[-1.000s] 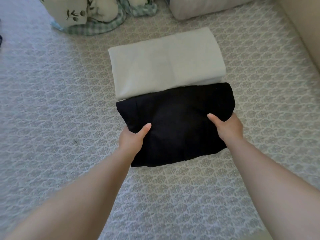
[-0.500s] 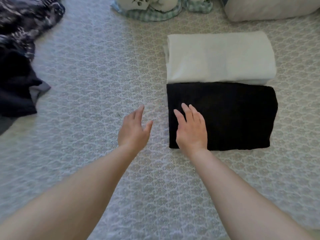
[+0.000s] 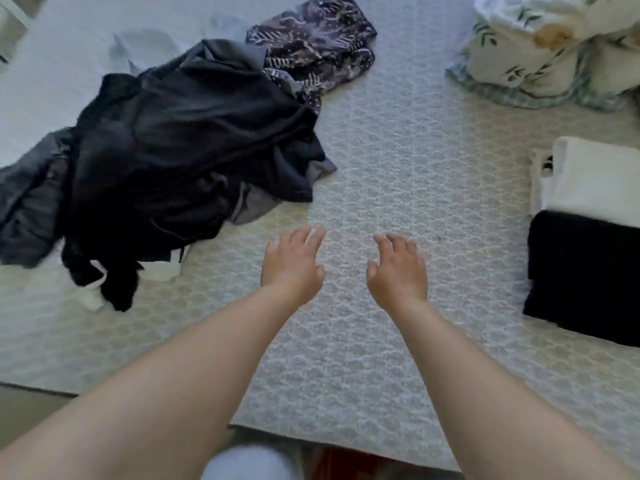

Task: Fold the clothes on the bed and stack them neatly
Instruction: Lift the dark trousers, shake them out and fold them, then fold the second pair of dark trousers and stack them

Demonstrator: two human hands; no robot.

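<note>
Only two pieces, the folded white garment (image 3: 595, 181) and folded black garment (image 3: 585, 275) at right, are being counted done so far, while the dark clothes heap (image 3: 180, 150) upper left is still being left unfolded, with the left hand (image 3: 292, 268) and right hand (image 3: 396, 271) being held empty, fingers loose.

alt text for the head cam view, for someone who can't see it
Two bare hands, left hand and right hand, hover open and empty over a patterned bedspread. A heap of unfolded dark clothes lies to the left; a folded white garment and a folded black garment lie at the right edge.
</note>
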